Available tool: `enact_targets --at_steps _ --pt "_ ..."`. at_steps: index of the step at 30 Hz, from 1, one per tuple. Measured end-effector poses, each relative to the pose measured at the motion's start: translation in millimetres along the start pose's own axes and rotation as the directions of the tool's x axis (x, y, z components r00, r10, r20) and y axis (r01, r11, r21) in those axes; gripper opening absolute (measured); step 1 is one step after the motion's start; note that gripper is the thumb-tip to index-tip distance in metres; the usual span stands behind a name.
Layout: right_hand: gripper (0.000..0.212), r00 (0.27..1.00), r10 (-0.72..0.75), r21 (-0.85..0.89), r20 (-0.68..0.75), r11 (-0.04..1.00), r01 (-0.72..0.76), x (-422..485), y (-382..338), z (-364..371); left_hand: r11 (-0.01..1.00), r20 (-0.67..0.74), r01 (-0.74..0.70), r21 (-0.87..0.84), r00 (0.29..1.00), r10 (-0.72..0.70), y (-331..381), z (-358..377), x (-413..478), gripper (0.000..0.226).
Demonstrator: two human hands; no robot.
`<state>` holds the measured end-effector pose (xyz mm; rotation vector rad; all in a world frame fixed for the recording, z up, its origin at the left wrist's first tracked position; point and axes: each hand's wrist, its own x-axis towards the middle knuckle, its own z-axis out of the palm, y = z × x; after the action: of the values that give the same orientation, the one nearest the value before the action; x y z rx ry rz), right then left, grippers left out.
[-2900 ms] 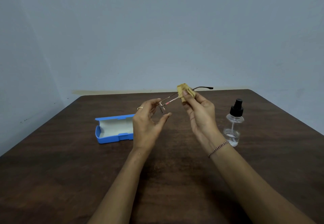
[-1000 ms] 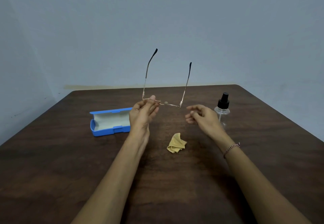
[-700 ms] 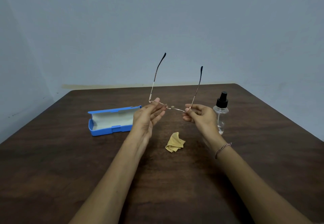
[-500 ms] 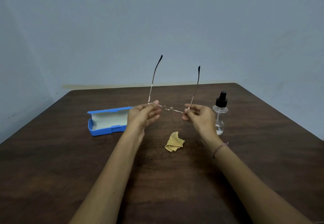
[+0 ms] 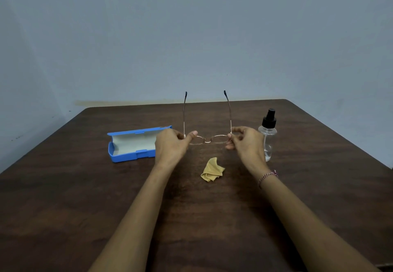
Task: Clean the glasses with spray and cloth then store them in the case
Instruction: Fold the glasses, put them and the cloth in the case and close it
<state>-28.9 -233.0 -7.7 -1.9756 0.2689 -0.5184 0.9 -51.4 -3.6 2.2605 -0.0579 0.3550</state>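
Thin gold-rimmed glasses hang above the dark wooden table, both temples unfolded and pointing away toward the wall. My left hand pinches the left hinge corner, and my right hand pinches the right one. A crumpled yellow cloth lies on the table just below the glasses, between my wrists. The blue case lies open to the left, its pale lining showing. A clear spray bottle with a black nozzle stands upright just right of my right hand.
A plain blue-grey wall rises behind the table's far edge. The table's right corner edge runs diagonally at the far right.
The cloth went from my right hand down onto the table. My right hand then took the right corner of the glasses, and both hands levelled the frame and lowered it.
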Motion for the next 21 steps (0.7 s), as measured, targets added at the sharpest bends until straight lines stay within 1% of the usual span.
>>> enact_targets --at_steps 1,5,7,8,10,13,16,21 --pt "0.026 1.000 0.011 -0.021 0.008 1.000 -0.010 0.7 1.6 0.8 1.000 0.016 0.002 0.023 1.000 -0.003 -0.2 0.1 0.1 0.053" --pt "0.025 0.999 0.009 -0.157 0.052 0.988 0.000 3.2 10.6 2.0 0.998 0.072 0.044 0.033 0.996 -0.047 1.0 1.5 -0.8 0.038" --pt "0.025 0.998 0.024 -0.189 0.065 0.982 -0.011 3.9 12.4 2.0 0.997 0.095 0.067 0.044 0.993 -0.071 1.6 2.0 -0.3 0.033" --pt "0.026 0.997 0.014 -0.235 0.070 0.972 0.003 4.2 12.5 2.6 0.996 0.107 0.073 0.053 0.991 -0.078 1.5 2.4 -0.2 0.031" --pt "0.026 0.995 -0.011 -0.369 0.104 0.928 0.049 4.0 13.0 3.1 0.994 0.125 0.078 0.074 0.988 -0.087 1.8 2.5 -0.9 0.030" --pt "0.028 0.989 0.001 -0.492 0.149 0.868 0.073 3.3 16.5 4.7 0.992 0.124 0.066 0.110 0.989 -0.079 1.1 1.8 -2.2 0.034" --pt "0.030 0.988 0.016 -0.526 0.152 0.848 0.068 4.5 19.1 6.5 0.987 0.121 0.057 0.153 0.990 -0.076 0.5 0.2 -3.6 0.038" --pt "0.031 0.988 0.025 -0.528 0.154 0.847 0.061 4.3 17.1 4.7 0.984 0.129 0.077 0.160 0.987 -0.098 1.2 0.6 -4.0 0.039"
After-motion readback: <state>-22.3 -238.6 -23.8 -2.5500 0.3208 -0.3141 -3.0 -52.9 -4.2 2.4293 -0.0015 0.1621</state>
